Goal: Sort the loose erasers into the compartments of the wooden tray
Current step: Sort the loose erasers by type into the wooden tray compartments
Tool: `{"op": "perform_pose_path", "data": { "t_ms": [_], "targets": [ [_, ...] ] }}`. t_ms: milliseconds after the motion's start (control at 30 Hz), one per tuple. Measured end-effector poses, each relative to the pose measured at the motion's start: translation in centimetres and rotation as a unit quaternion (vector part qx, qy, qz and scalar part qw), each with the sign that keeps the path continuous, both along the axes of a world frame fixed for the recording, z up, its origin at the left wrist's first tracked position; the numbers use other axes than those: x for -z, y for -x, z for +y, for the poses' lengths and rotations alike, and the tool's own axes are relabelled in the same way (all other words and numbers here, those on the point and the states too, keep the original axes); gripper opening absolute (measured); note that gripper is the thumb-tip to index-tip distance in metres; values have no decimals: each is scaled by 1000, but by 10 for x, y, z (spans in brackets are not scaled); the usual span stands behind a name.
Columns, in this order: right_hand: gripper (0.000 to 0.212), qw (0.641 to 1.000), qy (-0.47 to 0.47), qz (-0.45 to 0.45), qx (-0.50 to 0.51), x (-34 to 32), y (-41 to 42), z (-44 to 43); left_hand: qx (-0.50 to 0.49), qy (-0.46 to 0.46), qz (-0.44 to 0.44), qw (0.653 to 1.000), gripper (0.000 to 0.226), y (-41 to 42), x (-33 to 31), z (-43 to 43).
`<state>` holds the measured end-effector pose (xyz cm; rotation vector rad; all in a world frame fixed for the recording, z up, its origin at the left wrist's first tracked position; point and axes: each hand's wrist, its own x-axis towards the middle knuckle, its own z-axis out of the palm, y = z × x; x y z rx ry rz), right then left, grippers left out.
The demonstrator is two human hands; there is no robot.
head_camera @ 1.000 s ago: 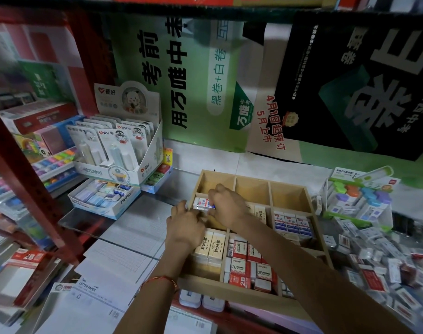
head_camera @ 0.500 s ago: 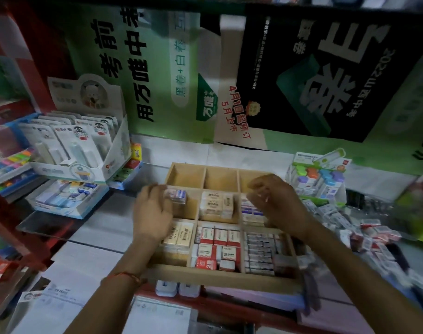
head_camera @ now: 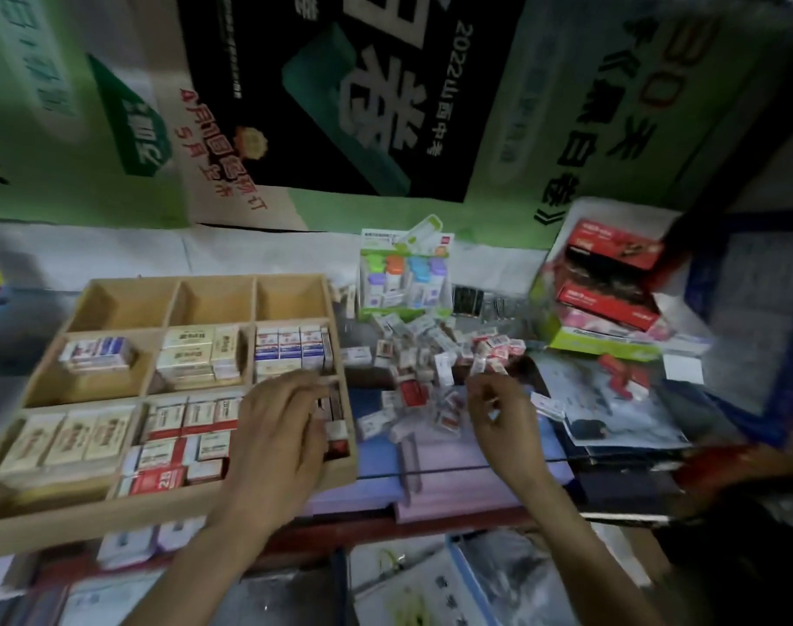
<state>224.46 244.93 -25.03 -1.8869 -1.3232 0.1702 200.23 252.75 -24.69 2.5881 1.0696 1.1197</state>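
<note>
While wooden tray (head_camera: pixel 168 508) sits left, loose erasers (head_camera: pixel 430 368) heaped beside it at mixed angles, left hand (head_camera: pixel 281 426) fingers together over near-right compartment, right hand (head_camera: pixel 503 413) curled above heap, pinch unclear, cream erasers (head_camera: pixel 69 438) near-left, long axes front-to-back

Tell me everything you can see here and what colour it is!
wooden tray: one, pale wood, left on the counter, far row unfilled.
sorted erasers: many, cream, blue-white and red-white, in the tray's middle and near rows.
loose erasers: many, mostly white and red, heaped right of the tray.
display box: one, green and white, behind the heap.
red boxes: a few, red, stacked far right.
posters: several, green and black, back wall.
left hand: one, over the tray's near right compartment, fingers fairly straight.
right hand: one, fingers curled at the heap's near edge; grip unclear.
</note>
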Motion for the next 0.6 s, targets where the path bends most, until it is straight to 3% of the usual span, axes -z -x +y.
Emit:
{"op": "perform_pose_path", "data": {
  "t_ms": [100, 233, 367, 500, 600],
  "targets": [
    [11, 1000, 17, -12, 8, 9, 0, 22, -13, 14, 29, 999, 38, -5, 8, -1],
    [32, 995, 77, -35, 49, 4, -5, 53, -69, 83, 20, 994, 47, -4, 10, 3],
    [35, 980, 158, -101, 68, 2, -1, 65, -61, 58, 59, 995, 45, -5, 14, 1],
    [37, 994, 78, 27, 77, -7, -10, 65, -68, 77, 48, 994, 45, -4, 13, 2],
    [36, 994, 76, -18, 77, -17, -17, 78, -64, 82, 51, 993, 47, -5, 12, 2]
  ]
}}
